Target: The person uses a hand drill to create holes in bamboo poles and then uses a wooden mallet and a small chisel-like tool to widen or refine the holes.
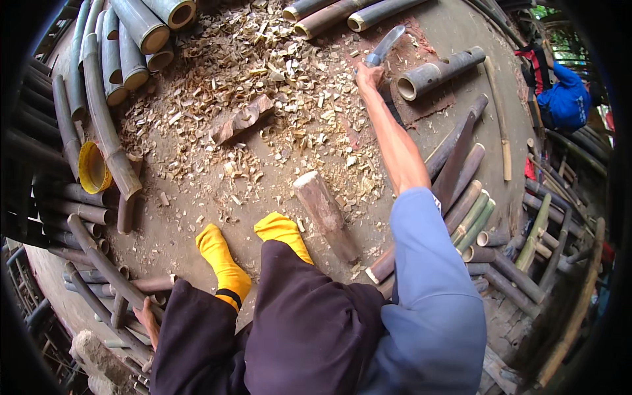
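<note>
My right arm stretches out over the chip-strewn floor, and my right hand (370, 75) is closed round the handle of a broad-bladed knife (388, 43). Its pale blade points away and to the right. Just right of that hand lies a short dark bamboo tube (442, 74) with a notch cut in its upper side. At the lower left, my left hand (149, 321) is closed at the near end of a curved bamboo pole (108, 266); my trouser leg partly hides it. A thick wooden log piece (326, 216) stands ahead of my feet in yellow socks (283, 229).
Wood chips (263, 85) cover the middle, with a broken wood chunk (242, 120) among them. Bamboo tubes (137, 39) are stacked far left, near a yellow ring-shaped basket (94, 168). More bamboo pieces (471, 217) lie right. A person in blue (565, 99) is at the far right.
</note>
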Tool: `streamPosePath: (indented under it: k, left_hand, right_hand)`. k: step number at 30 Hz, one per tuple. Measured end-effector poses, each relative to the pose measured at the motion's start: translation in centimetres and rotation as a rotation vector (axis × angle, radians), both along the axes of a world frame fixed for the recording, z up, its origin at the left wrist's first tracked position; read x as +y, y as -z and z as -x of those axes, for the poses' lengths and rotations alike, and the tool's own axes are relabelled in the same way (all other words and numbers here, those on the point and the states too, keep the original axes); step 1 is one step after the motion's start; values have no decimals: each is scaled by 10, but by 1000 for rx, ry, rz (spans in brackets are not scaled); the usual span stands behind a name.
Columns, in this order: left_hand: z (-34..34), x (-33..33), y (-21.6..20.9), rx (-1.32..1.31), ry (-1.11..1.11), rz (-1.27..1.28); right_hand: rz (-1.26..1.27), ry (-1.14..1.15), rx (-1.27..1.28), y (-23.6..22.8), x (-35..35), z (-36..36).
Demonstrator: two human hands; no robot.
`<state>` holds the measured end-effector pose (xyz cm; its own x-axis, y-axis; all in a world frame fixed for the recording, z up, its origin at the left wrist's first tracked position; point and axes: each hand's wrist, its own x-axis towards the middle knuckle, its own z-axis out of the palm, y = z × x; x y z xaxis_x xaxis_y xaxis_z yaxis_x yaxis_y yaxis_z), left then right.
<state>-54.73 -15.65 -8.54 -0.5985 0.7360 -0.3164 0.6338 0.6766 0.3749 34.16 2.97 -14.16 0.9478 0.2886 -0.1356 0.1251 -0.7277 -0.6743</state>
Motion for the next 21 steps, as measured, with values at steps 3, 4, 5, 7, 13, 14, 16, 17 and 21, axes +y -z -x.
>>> streamPosePath:
  k: [3,4,5,7,13,14,16,17,21]
  left_hand:
    - [0,-7,-4,-109,-2,-25]
    - [-2,-8,-5,-146,-6,-44]
    - [-4,-9,-7,-211,-28,-40]
    - [-8,-7,-9,-224,-40,-20]
    - [-17,-2,-20,-176,-43,-5]
    - [-17,-4,-22,-147,-16,27]
    - [-14,-7,-27,-168,-13,53]
    - [-12,-9,-29,-134,16,61]
    - [-8,-16,-34,-67,33,60]
  right_hand:
    - [62,-81,-50,-5,-7,-5]
    - [57,-135,-70,-8,-16,-12]
    - [53,-144,-240,-11,-26,-22]
    - [182,-99,-359,-19,-47,-53]
    - [-2,253,13,-23,-70,-107]
    - [-110,289,178,-24,-75,-107]
    - [-439,410,274,-38,-94,-108]
    - [-621,137,674,-55,-115,-112]
    - [-738,140,772,-116,-168,-121]
